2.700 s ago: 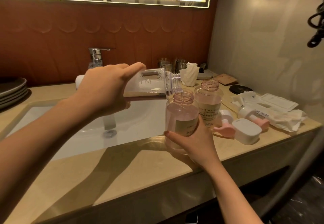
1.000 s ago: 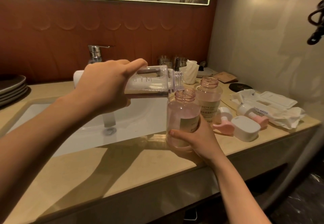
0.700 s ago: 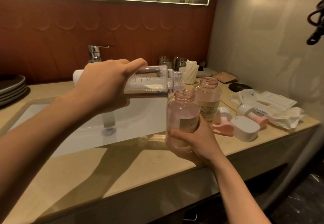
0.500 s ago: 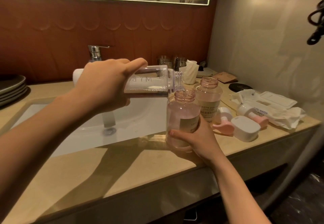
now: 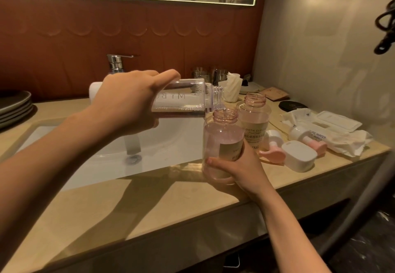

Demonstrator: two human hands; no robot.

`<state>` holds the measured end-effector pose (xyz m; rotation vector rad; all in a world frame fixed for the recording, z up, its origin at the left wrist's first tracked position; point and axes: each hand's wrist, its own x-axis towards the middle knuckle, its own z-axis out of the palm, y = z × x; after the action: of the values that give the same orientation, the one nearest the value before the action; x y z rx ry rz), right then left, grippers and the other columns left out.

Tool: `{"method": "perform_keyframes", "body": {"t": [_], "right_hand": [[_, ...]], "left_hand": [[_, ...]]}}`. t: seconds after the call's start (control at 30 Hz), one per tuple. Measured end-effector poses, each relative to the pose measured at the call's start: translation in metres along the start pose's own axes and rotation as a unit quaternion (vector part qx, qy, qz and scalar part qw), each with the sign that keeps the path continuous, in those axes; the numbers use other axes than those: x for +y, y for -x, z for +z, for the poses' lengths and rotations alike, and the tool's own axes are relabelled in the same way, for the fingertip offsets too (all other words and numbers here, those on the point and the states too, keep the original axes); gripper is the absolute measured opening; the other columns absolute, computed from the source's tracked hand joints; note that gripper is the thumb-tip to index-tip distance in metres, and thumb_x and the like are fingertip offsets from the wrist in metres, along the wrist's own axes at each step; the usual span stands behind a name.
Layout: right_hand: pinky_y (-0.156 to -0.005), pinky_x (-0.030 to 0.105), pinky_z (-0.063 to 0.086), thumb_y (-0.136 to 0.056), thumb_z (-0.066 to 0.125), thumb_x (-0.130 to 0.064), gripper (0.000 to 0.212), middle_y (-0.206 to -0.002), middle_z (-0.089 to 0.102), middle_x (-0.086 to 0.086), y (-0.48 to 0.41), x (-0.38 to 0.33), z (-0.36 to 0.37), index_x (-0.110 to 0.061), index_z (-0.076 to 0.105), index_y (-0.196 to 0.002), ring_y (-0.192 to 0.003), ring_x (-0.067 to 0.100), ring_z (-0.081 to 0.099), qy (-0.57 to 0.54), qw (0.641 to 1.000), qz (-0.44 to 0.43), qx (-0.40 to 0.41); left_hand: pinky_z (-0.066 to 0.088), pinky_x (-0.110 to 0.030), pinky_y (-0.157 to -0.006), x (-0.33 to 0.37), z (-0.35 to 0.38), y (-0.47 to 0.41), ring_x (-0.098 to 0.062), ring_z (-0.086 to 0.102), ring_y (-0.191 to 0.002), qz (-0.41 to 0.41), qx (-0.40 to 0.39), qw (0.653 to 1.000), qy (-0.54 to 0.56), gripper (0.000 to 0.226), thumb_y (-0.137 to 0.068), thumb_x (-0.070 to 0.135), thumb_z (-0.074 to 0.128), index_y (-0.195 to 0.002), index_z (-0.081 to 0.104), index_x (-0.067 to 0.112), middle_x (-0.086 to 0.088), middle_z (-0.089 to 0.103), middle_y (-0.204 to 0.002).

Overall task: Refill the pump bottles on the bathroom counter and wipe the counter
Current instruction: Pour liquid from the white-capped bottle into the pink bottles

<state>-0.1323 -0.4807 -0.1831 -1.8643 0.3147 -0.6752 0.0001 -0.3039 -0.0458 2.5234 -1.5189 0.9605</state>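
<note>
My left hand (image 5: 128, 103) grips a clear refill bottle (image 5: 183, 101) lying on its side, its open neck over the mouth of a pink pump bottle (image 5: 222, 144). A thin stream of liquid runs from one into the other. My right hand (image 5: 237, 165) holds the pink bottle low on its body, at the counter's (image 5: 171, 206) front beside the sink. Behind it stands a second open pink bottle (image 5: 254, 121). Two pink pump heads (image 5: 272, 146) (image 5: 310, 139) lie on the counter to the right.
A white lid or cap (image 5: 299, 155) sits by the pump heads. A wet-wipes pack (image 5: 324, 123) and a crumpled wipe (image 5: 350, 142) lie at the right end. The sink (image 5: 106, 155), faucet (image 5: 116, 61), stacked plates (image 5: 15, 106), cups and tissues (image 5: 232, 86) line the back.
Over the frames the pouring has gone on; the refill bottle rose a little at first and has held nearly level. Both hands stay where they were.
</note>
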Motion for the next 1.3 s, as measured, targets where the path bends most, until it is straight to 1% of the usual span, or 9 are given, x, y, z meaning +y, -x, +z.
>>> {"method": "perform_keyframes", "body": {"t": [0.23,0.37,0.5,0.57,0.7,0.87,1.03,1.13,1.3], "right_hand": [[-0.084,0.018,0.049,-0.055,0.080,-0.039,0.081,-0.115,0.062,-0.012,0.0002,-0.0010,-0.0002,-0.026,0.048,-0.128,-0.105,0.002,0.058,0.001,1.000,0.001,-0.002],[-0.086,0.021,0.049,-0.055,0.080,-0.040,0.081,-0.115,0.062,-0.011,-0.0003,-0.0016,0.0006,-0.025,0.049,-0.128,-0.105,0.002,0.058,0.003,1.000,0.000,-0.002],[-0.084,0.019,0.050,-0.049,0.079,-0.049,0.085,-0.113,0.064,-0.012,0.0003,-0.0017,0.0004,-0.025,0.050,-0.125,-0.102,0.002,0.059,0.004,1.000,-0.003,0.002],[-0.083,0.017,0.049,-0.049,0.079,-0.049,0.085,-0.113,0.063,-0.012,0.0005,-0.0013,0.0003,-0.026,0.050,-0.126,-0.103,0.002,0.059,0.004,1.000,-0.001,0.001],[-0.084,0.020,0.050,-0.047,0.078,-0.052,0.087,-0.113,0.064,-0.011,0.0000,-0.0011,0.0006,-0.025,0.051,-0.125,-0.103,0.003,0.059,0.001,1.000,0.001,0.002],[-0.086,0.023,0.050,-0.054,0.081,-0.038,0.077,-0.111,0.064,-0.011,0.0003,-0.0017,0.0002,-0.025,0.051,-0.124,-0.101,0.002,0.059,0.002,1.000,-0.005,0.003],[-0.086,0.024,0.050,-0.054,0.080,-0.038,0.077,-0.111,0.064,-0.011,-0.0004,-0.0015,0.0006,-0.024,0.051,-0.124,-0.102,0.003,0.059,0.004,1.000,-0.010,0.004],[-0.088,0.025,0.050,-0.051,0.081,-0.044,0.083,-0.113,0.063,-0.011,-0.0001,-0.0007,0.0002,-0.025,0.050,-0.125,-0.103,0.003,0.059,0.002,1.000,-0.011,-0.001],[-0.090,0.022,0.048,-0.045,0.077,-0.058,0.094,-0.119,0.060,-0.013,0.0002,-0.0004,0.0012,-0.027,0.047,-0.129,-0.109,0.002,0.056,0.002,1.000,-0.023,-0.001]], "left_hand": [[0.023,-0.016,-0.047,0.0001,-0.0003,0.0005,-0.017,0.053,-0.078,-0.003,-0.001,1.000,-0.001,0.075,-0.069,0.021,0.079,-0.134,0.041,0.027,-0.003,0.064,-0.103],[0.022,-0.016,-0.047,0.0007,-0.0003,0.0007,-0.016,0.050,-0.076,-0.002,-0.001,1.000,0.001,0.075,-0.069,0.021,0.079,-0.134,0.042,0.026,-0.003,0.065,-0.103],[0.020,-0.016,-0.046,0.0005,-0.0018,0.0006,-0.014,0.047,-0.076,-0.004,0.001,1.000,-0.008,0.077,-0.069,0.022,0.079,-0.135,0.041,0.027,-0.003,0.065,-0.104],[0.019,-0.016,-0.046,0.0013,-0.0022,0.0011,-0.014,0.047,-0.075,-0.005,0.000,1.000,-0.009,0.076,-0.069,0.022,0.079,-0.135,0.041,0.027,-0.003,0.065,-0.104],[0.019,-0.017,-0.046,0.0019,-0.0026,0.0010,-0.013,0.046,-0.076,-0.008,-0.003,1.000,-0.012,0.077,-0.070,0.024,0.078,-0.136,0.038,0.028,-0.002,0.064,-0.105],[0.019,-0.017,-0.046,0.0029,-0.0031,0.0007,-0.013,0.045,-0.076,-0.009,-0.007,1.000,-0.005,0.077,-0.071,0.023,0.078,-0.137,0.040,0.026,-0.004,0.064,-0.106],[0.020,-0.017,-0.046,0.0028,-0.0035,0.0009,-0.013,0.047,-0.077,-0.015,-0.012,1.000,-0.003,0.076,-0.071,0.022,0.078,-0.137,0.039,0.027,-0.002,0.064,-0.105],[0.020,-0.017,-0.046,0.0044,-0.0031,0.0009,-0.014,0.047,-0.076,-0.016,-0.012,1.000,-0.003,0.076,-0.071,0.021,0.078,-0.137,0.039,0.027,-0.003,0.064,-0.104],[0.020,-0.018,-0.046,0.0034,-0.0030,0.0009,-0.015,0.047,-0.075,-0.020,-0.012,1.000,-0.009,0.076,-0.070,0.022,0.078,-0.135,0.039,0.028,-0.003,0.064,-0.103]]}}
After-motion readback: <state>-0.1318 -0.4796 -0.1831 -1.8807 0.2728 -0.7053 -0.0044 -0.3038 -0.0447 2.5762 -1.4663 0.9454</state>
